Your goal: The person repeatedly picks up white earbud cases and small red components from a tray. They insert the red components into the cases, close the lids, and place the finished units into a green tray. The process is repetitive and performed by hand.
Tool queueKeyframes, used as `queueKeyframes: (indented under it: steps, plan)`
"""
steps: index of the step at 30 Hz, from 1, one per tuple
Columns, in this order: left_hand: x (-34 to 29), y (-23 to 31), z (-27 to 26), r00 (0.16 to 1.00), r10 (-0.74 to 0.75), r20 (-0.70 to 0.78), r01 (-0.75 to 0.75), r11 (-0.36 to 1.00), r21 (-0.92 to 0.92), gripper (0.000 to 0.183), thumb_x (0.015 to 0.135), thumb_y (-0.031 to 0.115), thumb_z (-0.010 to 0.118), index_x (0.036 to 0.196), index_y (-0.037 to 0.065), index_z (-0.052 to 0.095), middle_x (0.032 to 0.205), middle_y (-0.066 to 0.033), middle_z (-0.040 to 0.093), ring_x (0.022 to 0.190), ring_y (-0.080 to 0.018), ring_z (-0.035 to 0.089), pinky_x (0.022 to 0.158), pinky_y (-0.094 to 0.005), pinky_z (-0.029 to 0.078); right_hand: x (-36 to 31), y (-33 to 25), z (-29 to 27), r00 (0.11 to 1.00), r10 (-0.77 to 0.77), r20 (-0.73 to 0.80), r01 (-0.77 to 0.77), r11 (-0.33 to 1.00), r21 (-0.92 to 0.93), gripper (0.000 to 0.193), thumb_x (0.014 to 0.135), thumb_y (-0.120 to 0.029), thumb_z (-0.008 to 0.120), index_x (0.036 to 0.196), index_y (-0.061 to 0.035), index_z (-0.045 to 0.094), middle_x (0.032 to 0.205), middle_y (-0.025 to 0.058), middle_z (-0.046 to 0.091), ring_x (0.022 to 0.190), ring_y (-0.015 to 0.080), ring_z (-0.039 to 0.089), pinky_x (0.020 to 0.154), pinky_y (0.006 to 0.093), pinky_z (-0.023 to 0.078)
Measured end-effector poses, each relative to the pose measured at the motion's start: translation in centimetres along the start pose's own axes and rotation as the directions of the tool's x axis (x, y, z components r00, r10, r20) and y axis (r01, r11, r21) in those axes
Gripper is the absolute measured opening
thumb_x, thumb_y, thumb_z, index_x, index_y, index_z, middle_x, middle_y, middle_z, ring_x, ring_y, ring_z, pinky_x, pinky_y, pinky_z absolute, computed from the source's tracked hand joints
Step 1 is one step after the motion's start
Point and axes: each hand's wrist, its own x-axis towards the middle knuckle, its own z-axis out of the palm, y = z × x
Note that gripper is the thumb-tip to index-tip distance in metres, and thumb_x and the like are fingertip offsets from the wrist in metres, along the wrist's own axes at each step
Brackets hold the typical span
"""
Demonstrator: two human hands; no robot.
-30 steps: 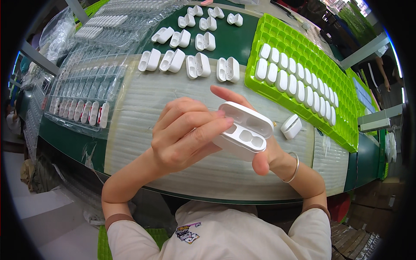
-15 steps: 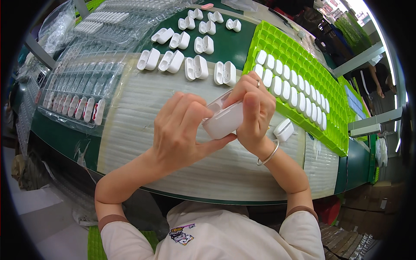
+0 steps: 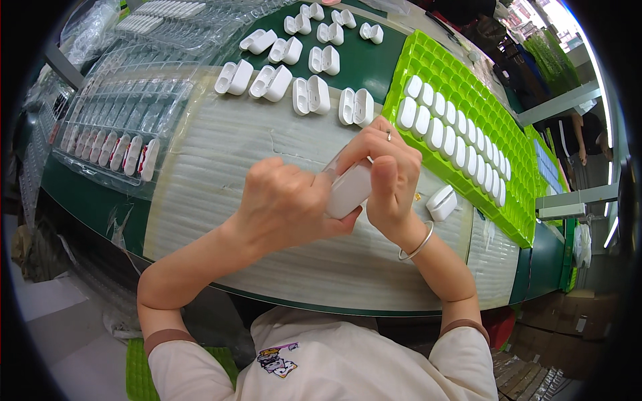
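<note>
Case [image 3: 350,192] wht; tray [image 3: 468,83] lime grn; tabletop [image 3: 359,59] dk grn; shirt [image 3: 354,351] cream.

I can read no words or numbers from here: the motif [image 3: 277,361] on the cream shirt [image 3: 361,361] and the pale label [image 3: 580,325] on a brown carton [image 3: 552,324] are too small.

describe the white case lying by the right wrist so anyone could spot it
Find the big green tray on the right. Left of its near edge, beside the right hand, lies one white case, alone, apart from the open cases farther back.
</note>
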Motion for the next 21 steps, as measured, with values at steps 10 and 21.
queueKeyframes:
  steps: [10, 21]
  plan:
    - [-0.8, 0.8, 0.3, 0.999, 0.010, 0.031, -0.009, 0.999, -0.038, 0.043, 0.060, 0.041, 0.073, 0.076, 0.002, 0.065, 0.040, -0.0004, 0.040, 0.034, -0.0152, 0.041, 0.038, -0.0274, 0.032, -0.1, -1.4, -0.4, 0.988, 0.126, 0.092, -0.121, 0.991, -0.056, 0.075, 0.091, -0.051, 0.007, 0.047, -0.0071, 0.049, 0.049, 0.0035, 0.049, 0.052, 0.0184, 0.038, 0.063, 0.0280, 0.034]
    - [-1.3, 0.6, 1.6, 1.000, -0.001, -0.024, 0.000, 0.999, -0.041, 0.037, 0.061, 0.040, 0.072, 0.062, 0.009, 0.053, 0.044, 0.0008, 0.042, 0.036, -0.0138, 0.042, 0.039, -0.0268, 0.031, -0.4, -0.3, -0.3, 0.995, -0.042, 0.091, 0.054, 0.990, -0.129, 0.054, 0.091, -0.027, 0.026, 0.046, -0.0066, 0.048, 0.049, 0.0040, 0.048, 0.055, 0.0181, 0.038, 0.059, 0.0286, 0.033]
